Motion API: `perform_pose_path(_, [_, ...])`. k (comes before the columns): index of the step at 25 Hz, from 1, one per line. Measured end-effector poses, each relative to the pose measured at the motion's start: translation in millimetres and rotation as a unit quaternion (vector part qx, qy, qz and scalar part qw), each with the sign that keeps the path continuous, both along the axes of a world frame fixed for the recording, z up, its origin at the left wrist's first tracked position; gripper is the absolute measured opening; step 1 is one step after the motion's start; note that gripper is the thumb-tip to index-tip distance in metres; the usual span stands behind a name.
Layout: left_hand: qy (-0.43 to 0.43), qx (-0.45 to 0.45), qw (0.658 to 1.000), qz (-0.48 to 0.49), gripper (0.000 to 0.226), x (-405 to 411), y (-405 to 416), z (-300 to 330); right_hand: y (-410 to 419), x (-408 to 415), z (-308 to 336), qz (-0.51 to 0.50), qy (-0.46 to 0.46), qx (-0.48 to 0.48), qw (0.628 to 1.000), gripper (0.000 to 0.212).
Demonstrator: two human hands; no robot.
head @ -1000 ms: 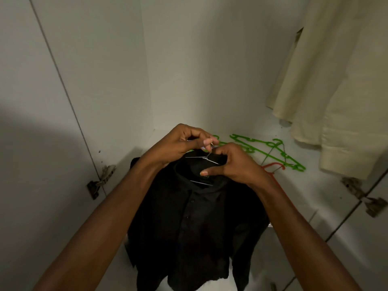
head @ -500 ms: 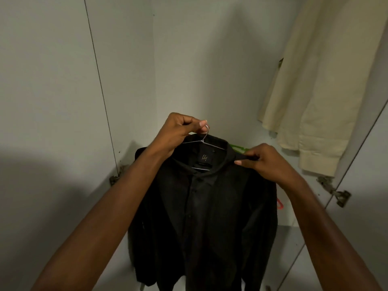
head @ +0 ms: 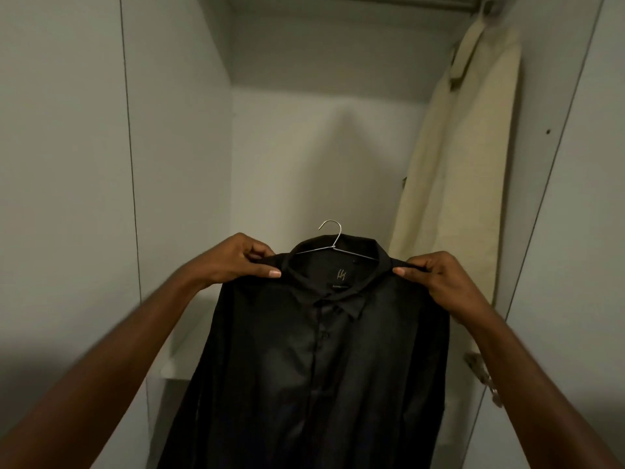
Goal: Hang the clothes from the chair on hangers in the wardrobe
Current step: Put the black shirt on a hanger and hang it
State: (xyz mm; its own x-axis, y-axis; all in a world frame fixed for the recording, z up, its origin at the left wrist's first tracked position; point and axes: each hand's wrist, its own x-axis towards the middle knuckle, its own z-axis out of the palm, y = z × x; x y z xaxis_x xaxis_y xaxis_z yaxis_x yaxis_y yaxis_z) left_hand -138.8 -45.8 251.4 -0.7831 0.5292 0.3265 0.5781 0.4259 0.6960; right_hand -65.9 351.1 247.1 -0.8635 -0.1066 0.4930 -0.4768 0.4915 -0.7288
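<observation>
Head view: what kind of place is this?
Likely inside a white built-in wardrobe: a hanging rail on top, a cream shirt hung from it, and a black button-up shirt on a wire hanger.

Black shirt, silver hanger, cream garment, white wardrobe.
The shirt point(head: 314, 360) you pinched at both shoulders was plain black, with a small pale logo on the inner collar label between your fingers. The wire hanger point(head: 333, 243) rising just above your fingertips was silver-grey. Beyond your right-hand fingers hung a plain cream garment point(head: 453, 170) with an olive-brown collar. The wardrobe point(head: 176, 130) panels behind were plain white, greyed by shadow.
</observation>
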Motion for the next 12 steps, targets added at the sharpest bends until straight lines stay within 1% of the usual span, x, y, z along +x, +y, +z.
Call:
perform_pose_path(1, [0.013, 0.005, 1.000, 0.013, 0.020, 0, 4, 4, 7, 1, 9, 0.004, -0.001, -0.003, 1.000, 0.019])
perform_pose_path(2, [0.022, 0.020, 0.999, 0.023, 0.021, -1, 7, 6, 11, 2, 16, 0.009, -0.004, -0.008, 1.000, 0.018])
perform_pose_path(5, [0.038, 0.098, 0.994, 0.030, 0.032, -4, 20, 10, 24, 1, 32, 0.020, -0.006, -0.028, 0.999, 0.017])
perform_pose_path(7, [0.048, 0.145, 0.988, 0.023, 0.032, -7, 30, 17, 35, 1, 44, 0.041, 0.005, -0.065, 0.997, 0.016])
perform_pose_path(8, [0.052, 0.167, 0.984, 0.018, 0.031, -10, 34, 22, 41, 1, 49, 0.055, 0.009, -0.100, 0.993, 0.019])
perform_pose_path(10, [0.063, 0.204, 0.977, 0.017, 0.029, -20, 39, 37, 51, 0, 58, 0.077, -0.006, -0.162, 0.984, 0.037])
perform_pose_path(11, [0.072, 0.215, 0.974, 0.017, 0.029, -27, 40, 47, 54, -2, 62, 0.076, -0.020, -0.171, 0.982, 0.042])
perform_pose_path(12, [0.082, 0.219, 0.972, 0.017, 0.029, -34, 41, 56, 56, -3, 65, 0.059, -0.029, -0.163, 0.984, 0.041])
